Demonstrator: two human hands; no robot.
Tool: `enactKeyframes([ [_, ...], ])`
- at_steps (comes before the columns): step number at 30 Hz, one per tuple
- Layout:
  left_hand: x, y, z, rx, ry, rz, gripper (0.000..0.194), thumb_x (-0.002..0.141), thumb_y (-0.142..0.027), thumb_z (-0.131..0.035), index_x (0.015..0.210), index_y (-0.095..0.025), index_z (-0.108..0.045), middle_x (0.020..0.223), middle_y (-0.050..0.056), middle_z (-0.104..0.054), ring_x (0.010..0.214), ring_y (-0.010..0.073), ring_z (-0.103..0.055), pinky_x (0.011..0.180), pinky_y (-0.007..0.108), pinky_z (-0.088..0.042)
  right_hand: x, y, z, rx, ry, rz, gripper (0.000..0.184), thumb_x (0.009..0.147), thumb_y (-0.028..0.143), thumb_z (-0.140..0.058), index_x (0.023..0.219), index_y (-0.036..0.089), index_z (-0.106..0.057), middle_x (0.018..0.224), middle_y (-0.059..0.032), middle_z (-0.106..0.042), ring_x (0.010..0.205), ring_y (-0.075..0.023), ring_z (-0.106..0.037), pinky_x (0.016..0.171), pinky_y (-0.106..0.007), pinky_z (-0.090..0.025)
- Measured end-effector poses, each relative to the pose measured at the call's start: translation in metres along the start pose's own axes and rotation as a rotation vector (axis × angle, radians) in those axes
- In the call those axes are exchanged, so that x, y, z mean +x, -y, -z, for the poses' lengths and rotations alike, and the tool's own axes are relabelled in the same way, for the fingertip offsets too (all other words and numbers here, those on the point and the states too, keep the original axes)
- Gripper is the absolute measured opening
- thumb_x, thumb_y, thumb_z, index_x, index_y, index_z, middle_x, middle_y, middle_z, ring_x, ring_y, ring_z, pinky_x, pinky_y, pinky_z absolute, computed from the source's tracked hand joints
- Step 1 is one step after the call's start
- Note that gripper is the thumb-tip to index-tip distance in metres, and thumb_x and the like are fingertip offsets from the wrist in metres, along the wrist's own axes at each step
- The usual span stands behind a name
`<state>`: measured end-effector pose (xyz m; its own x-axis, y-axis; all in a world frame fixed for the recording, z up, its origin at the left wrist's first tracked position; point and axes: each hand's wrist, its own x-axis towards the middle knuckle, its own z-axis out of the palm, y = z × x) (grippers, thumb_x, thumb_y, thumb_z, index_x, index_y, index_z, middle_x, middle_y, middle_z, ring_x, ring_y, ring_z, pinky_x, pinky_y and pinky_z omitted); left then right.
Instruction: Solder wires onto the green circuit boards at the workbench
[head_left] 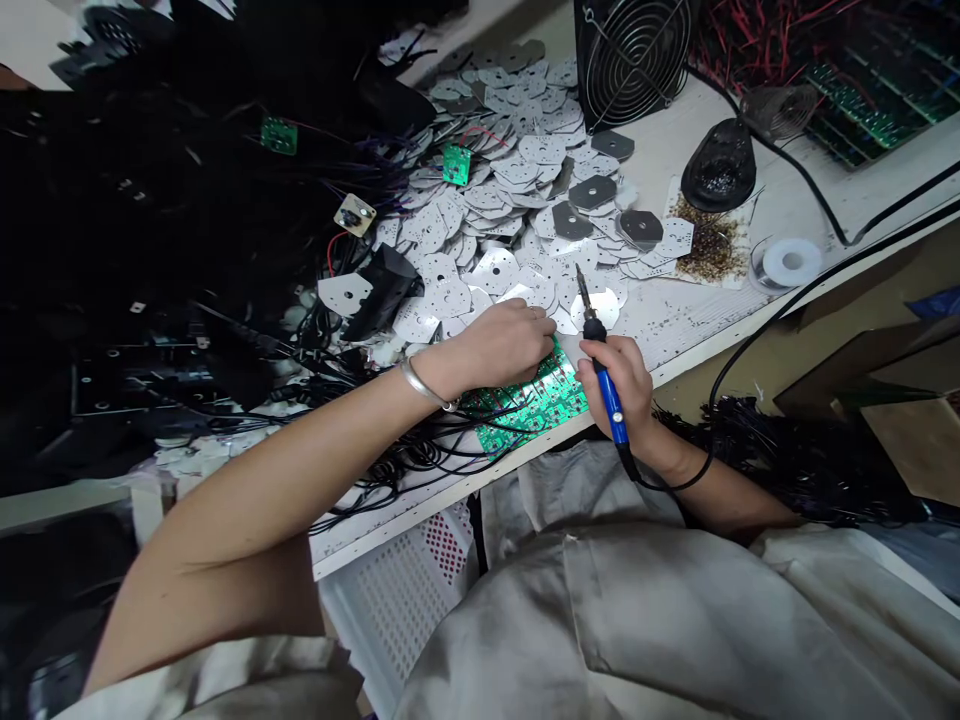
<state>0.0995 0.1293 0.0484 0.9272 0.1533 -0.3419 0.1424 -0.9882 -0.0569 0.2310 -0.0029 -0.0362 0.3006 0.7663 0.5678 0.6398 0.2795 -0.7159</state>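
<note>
My right hand point(624, 385) is closed round a blue-handled soldering iron point(600, 365), tip pointing up and away over the bench. My left hand point(504, 342), with a silver bangle on the wrist, rests knuckles-up on a green circuit board panel point(540, 405) at the bench's front edge; its fingers are curled down onto the board's far edge, and what they pinch, if anything, is hidden. White round metal discs point(495, 270) lie just beyond both hands.
Several white and grey discs point(525, 150) cover the bench. A black fan point(634, 55) stands at the back, a soldering stand point(720, 165) and a solder spool point(791, 262) to the right. Black housings and wires point(150, 250) pile up on the left. A white basket point(405, 590) sits under the bench.
</note>
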Motion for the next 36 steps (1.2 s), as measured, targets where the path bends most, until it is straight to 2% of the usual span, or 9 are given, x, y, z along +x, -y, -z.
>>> enactKeyframes([
  [9,-0.008,0.01,0.002,-0.059,-0.062,0.026,0.019,0.09,-0.024,-0.05,0.088,-0.017,-0.068,0.077,0.004,-0.068,0.069,0.0166,-0.06,0.071,0.033,-0.042,-0.001,0.0,0.0,-0.042,-0.035,0.062,0.025,0.092,0.018,-0.056,0.116,0.025,-0.058,0.094,-0.003,-0.06,0.08,-0.0137,-0.063,0.07,-0.024,-0.054],
  [15,0.006,0.027,-0.016,-0.371,-0.178,0.047,0.022,0.093,-0.028,-0.049,0.088,-0.02,-0.07,0.086,0.004,-0.068,0.084,0.0169,-0.061,0.076,0.031,-0.045,-0.003,-0.001,0.0,-0.02,-0.003,0.016,0.027,0.093,0.019,-0.055,0.118,0.027,-0.057,0.096,-0.0024,-0.058,0.078,-0.0133,-0.065,0.063,-0.023,-0.055],
  [18,0.009,0.025,-0.027,-0.58,-0.239,0.193,0.012,0.087,-0.027,-0.059,0.088,-0.019,-0.068,0.088,0.003,-0.066,0.082,0.015,-0.06,0.073,0.027,-0.045,-0.003,-0.002,0.001,-0.011,0.001,0.009,0.025,0.092,0.018,-0.055,0.116,0.026,-0.058,0.097,-0.0027,-0.058,0.076,-0.0126,-0.066,0.06,-0.022,-0.055],
  [20,0.008,0.016,-0.029,-0.609,-0.28,0.341,0.011,0.083,-0.026,-0.064,0.089,-0.017,-0.066,0.089,0.003,-0.065,0.081,0.0151,-0.059,0.073,0.028,-0.045,-0.003,-0.001,0.002,-0.011,-0.012,0.023,0.025,0.091,0.017,-0.057,0.115,0.025,-0.059,0.097,-0.0032,-0.059,0.077,-0.0131,-0.066,0.063,-0.023,-0.056],
  [24,0.002,-0.009,-0.025,-0.37,-0.351,0.602,0.024,0.082,-0.035,-0.069,0.096,-0.016,-0.063,0.099,0.007,-0.064,0.091,0.0211,-0.058,0.077,0.033,-0.043,-0.003,-0.002,0.005,0.028,-0.079,0.106,0.034,0.087,0.011,-0.061,0.119,0.025,-0.057,0.093,-0.0029,-0.064,0.089,-0.0163,-0.066,0.079,-0.03,-0.059],
  [26,-0.003,-0.021,-0.024,-0.207,-0.415,0.663,0.031,0.086,-0.044,-0.066,0.101,-0.016,-0.063,0.107,0.01,-0.064,0.099,0.0245,-0.057,0.08,0.036,-0.043,-0.002,-0.004,0.005,0.083,-0.079,0.138,0.039,0.087,0.009,-0.06,0.123,0.023,-0.055,0.092,-0.0034,-0.067,0.091,-0.0178,-0.066,0.08,-0.033,-0.06],
  [29,-0.018,-0.038,-0.027,-0.04,-0.468,0.568,0.028,0.097,-0.041,-0.05,0.1,-0.018,-0.064,0.115,0.009,-0.065,0.104,0.0234,-0.057,0.085,0.037,-0.042,0.001,-0.006,0.005,0.162,-0.009,0.149,0.04,0.09,0.01,-0.056,0.127,0.022,-0.053,0.095,-0.0047,-0.067,0.085,-0.0173,-0.068,0.072,-0.032,-0.061],
  [31,-0.03,-0.048,-0.031,0.026,-0.432,0.452,0.029,0.1,-0.036,-0.044,0.1,-0.017,-0.066,0.117,0.008,-0.066,0.108,0.0229,-0.058,0.09,0.038,-0.042,0.005,-0.005,0.003,0.151,0.027,0.184,0.04,0.09,0.009,-0.056,0.128,0.023,-0.052,0.097,-0.0061,-0.068,0.086,-0.0172,-0.069,0.073,-0.032,-0.061],
  [36,-0.058,-0.062,-0.046,0.044,-0.326,0.401,0.043,0.099,-0.041,-0.047,0.13,-0.013,-0.056,0.139,0.01,-0.057,0.123,0.0281,-0.054,0.101,0.045,-0.041,0.011,-0.005,-0.008,0.059,0.234,0.326,0.037,0.093,0.013,-0.054,0.129,0.023,-0.053,0.108,-0.009,-0.066,0.1,-0.0194,-0.069,0.081,-0.03,-0.06],
])
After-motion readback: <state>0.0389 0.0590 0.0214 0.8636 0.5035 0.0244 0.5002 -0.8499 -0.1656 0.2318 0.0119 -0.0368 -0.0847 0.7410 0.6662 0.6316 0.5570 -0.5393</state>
